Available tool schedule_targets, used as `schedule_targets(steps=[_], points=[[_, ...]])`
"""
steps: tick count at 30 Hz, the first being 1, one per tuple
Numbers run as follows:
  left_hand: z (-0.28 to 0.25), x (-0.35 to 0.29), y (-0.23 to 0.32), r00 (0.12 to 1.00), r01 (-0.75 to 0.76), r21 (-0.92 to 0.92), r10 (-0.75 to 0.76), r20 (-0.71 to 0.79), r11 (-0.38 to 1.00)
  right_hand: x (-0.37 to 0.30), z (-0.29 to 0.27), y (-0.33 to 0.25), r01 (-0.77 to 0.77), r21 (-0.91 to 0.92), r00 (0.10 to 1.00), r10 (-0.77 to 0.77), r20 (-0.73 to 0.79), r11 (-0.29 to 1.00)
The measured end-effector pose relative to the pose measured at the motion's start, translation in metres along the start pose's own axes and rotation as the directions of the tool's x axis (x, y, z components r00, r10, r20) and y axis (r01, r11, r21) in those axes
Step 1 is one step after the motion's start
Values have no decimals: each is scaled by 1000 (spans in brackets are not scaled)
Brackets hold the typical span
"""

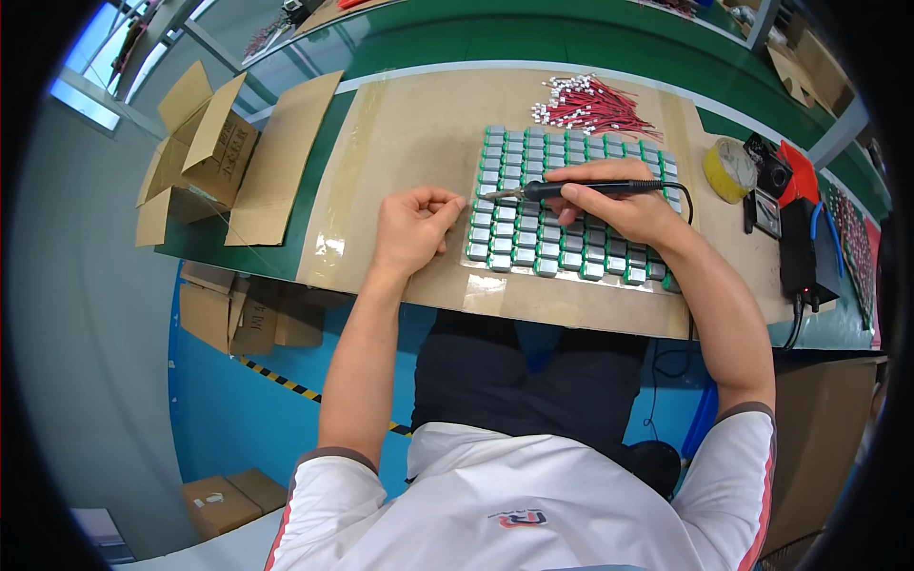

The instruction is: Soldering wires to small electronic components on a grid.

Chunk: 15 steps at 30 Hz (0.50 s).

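My right hand (621, 202) grips a black soldering iron (595, 187) like a pen, with its metal tip pointing left. The tip is over the left edge of a block of small grey-and-green battery packs (546, 249), set out in close rows. My left hand (416, 228) is closed in a pinch just left of the tip, beside the packs. What its fingers hold is too small to make out. Beyond the rows lies a heap of red wires with white connectors (592, 105).
Brown cardboard (381, 143) covers the green bench. An open carton (208, 152) stands at the left. To the right are a yellow tape roll (729, 171) and a black box (807, 262) with a cable. The iron's cord hangs over the front edge. Another carton (233, 502) sits at lower left.
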State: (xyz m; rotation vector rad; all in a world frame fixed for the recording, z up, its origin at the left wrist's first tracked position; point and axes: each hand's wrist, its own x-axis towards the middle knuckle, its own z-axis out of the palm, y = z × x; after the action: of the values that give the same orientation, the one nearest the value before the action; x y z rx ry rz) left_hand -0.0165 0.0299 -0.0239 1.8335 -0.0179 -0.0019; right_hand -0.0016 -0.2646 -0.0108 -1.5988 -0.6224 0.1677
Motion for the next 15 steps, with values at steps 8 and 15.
schedule_targets(steps=[8,15], points=[[-1,-2,4,996,-25,-91,17,-89,996,-1,-1,0,14,45,1000,-14,-17,999],[-4,-2,-3,998,-58,-50,58,1,997,-4,-2,-2,21,17,1000,-21,19,1000]])
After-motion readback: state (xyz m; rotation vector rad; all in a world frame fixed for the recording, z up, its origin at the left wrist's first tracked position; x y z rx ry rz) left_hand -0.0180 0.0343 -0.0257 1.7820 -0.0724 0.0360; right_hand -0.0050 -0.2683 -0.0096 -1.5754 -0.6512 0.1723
